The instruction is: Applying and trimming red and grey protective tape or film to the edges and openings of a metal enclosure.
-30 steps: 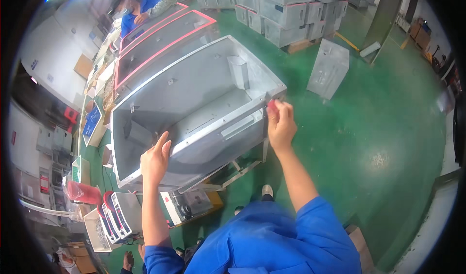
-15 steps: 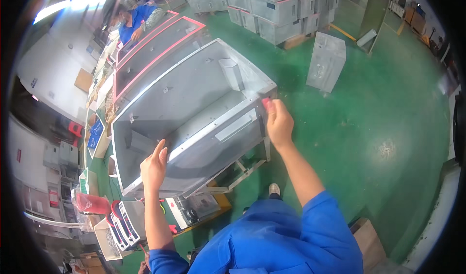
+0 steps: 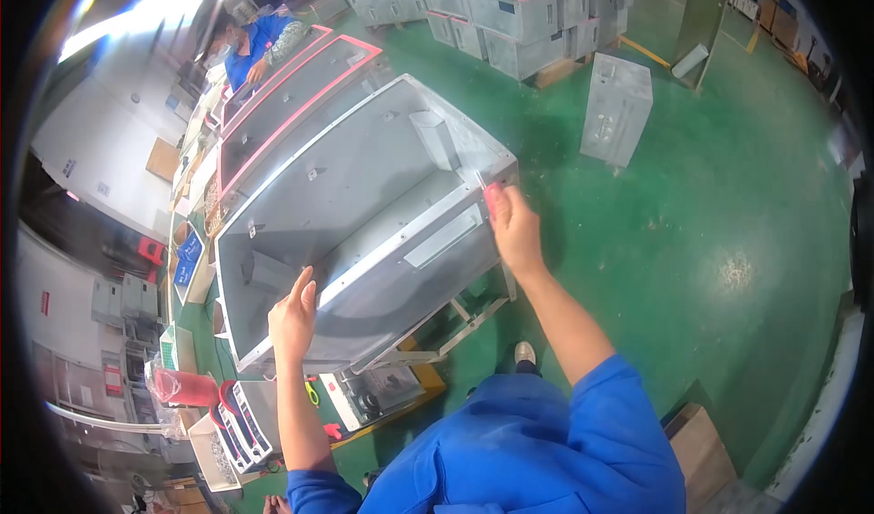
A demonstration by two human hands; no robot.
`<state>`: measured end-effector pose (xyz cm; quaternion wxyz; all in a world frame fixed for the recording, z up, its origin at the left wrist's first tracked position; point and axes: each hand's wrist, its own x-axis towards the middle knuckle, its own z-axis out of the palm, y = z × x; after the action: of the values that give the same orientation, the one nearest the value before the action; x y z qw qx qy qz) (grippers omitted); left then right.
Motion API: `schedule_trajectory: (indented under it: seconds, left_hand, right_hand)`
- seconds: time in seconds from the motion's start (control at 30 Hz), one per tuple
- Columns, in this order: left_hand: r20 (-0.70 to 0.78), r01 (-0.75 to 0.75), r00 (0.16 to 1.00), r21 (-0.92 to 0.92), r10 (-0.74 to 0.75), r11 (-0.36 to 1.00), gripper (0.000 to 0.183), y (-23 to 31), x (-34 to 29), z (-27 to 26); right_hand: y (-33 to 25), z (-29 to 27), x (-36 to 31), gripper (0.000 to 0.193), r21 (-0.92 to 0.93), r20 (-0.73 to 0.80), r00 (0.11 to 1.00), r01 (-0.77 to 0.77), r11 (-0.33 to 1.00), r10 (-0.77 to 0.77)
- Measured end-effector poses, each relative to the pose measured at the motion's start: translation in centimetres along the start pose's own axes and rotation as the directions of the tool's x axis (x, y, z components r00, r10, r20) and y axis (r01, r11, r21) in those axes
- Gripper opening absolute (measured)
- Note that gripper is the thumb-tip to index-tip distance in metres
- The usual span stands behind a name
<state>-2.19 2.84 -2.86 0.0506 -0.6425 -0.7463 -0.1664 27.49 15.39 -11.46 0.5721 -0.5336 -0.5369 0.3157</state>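
A large grey metal box (image 3: 446, 252) stands in front of me, its open side facing up. My left hand (image 3: 292, 321) lies across its near rim, fingers stretched over the opening and thumb apart. Closed around a small red-handled tool (image 3: 493, 201), my right hand (image 3: 517, 234) is at the box's near right corner. A thin metal shaft sticks out of the handle toward the rim; its exact kind is not clear. The box rests on a metal stand (image 3: 460, 332).
Red-edged grey boxes (image 3: 300, 104) stand beyond, beside a person in blue (image 3: 264, 40). More grey boxes (image 3: 514, 18) are stacked at the back, with one single box (image 3: 616, 109) on the green floor. Below left are a power unit (image 3: 246, 423) and a parts bin (image 3: 214, 455).
My right hand has shifted slightly left along the corner, and the tool's metal shaft now shows over the rim. My left hand stays on the near rim. The view has shifted slightly.
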Motion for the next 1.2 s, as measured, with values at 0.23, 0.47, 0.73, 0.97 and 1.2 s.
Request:
schedule_trajectory:
  seconds: [0.23, 0.47, 0.73, 0.97, 1.2]
  left_hand:
    - [0.033, 0.025, 0.999, 0.005, -0.025, 1.000, 0.029, 0.5, 0.1, -0.1]
    - [0.038, 0.007, 0.999, 0.009, -0.008, 1.000, 0.030, 0.5, 0.3, -0.1]
    - [0.031, 0.014, 0.999, 0.004, -0.014, 1.000, 0.030, 0.5, 0.2, -0.2]
    - [0.032, 0.027, 0.999, 0.002, -0.027, 1.000, 0.030, 0.5, 0.0, -0.1]
    - [0.043, 0.051, 0.998, 0.017, -0.051, 0.999, 0.030, 0.4, 0.2, -0.1]
  right_hand:
    - [-0.9, -1.2, 0.3, 0.035, -0.131, 0.006, 0.999, 0.033, 0.991, -0.033]
    - [-0.3, -1.3, 0.3, 0.034, -0.122, 0.060, 0.997, 0.048, 0.991, -0.041]
    - [0.9, -0.3, 0.1, 0.033, -0.065, 0.022, 0.995, 0.094, 0.993, -0.093]
    - [1.6, 1.1, -0.3, 0.033, 0.015, -0.072, 0.994, 0.085, 0.996, -0.084]
    - [1.7, 2.0, -1.0, 0.031, 0.047, -0.022, 0.995, 0.096, 0.994, -0.095]
